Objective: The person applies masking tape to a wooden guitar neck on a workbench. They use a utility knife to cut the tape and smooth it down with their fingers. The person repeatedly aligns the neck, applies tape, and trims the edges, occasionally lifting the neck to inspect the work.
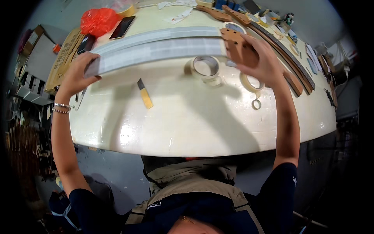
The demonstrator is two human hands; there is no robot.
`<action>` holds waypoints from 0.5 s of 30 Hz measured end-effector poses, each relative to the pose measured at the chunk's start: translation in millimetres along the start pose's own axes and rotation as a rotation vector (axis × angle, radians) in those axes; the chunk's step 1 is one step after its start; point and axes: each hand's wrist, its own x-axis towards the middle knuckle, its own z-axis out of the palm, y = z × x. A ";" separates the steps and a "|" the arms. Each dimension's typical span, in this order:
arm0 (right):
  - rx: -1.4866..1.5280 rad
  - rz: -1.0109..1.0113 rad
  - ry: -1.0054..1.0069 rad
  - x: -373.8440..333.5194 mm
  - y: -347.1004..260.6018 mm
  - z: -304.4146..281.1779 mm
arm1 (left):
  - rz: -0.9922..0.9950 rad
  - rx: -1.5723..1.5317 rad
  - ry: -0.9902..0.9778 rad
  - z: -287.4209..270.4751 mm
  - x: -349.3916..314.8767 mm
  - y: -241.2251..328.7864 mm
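Nearest, a yellow-handled blade (146, 97) is seen lying on the white table (175, 128), in front of the taped neck (156, 51). Closer to that neck, a tape roll (206, 79) is placed just before its right half. The neck itself is held over the table: its left end is pinched between thumb and fingers of the left hand (80, 71), while its brown headstock (242, 52) is grasped by the right hand (265, 60). Directly behind it, a second taped strip (156, 36) is seen. Farther back, beyond its left half, a black phone (122, 27) and red bag (99, 22) are set down.
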 end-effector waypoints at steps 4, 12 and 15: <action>-0.047 -0.069 0.042 59.9 66.8 15.0 | -0.048 -0.040 0.009 9.0 59.2 -33.8; 0.176 0.061 0.039 42.3 86.5 36.4 | -0.178 -0.105 -0.096 32.8 73.1 -30.7; 0.290 0.232 0.300 20.1 150.9 16.7 | -0.134 -0.058 -0.040 27.3 68.4 -12.8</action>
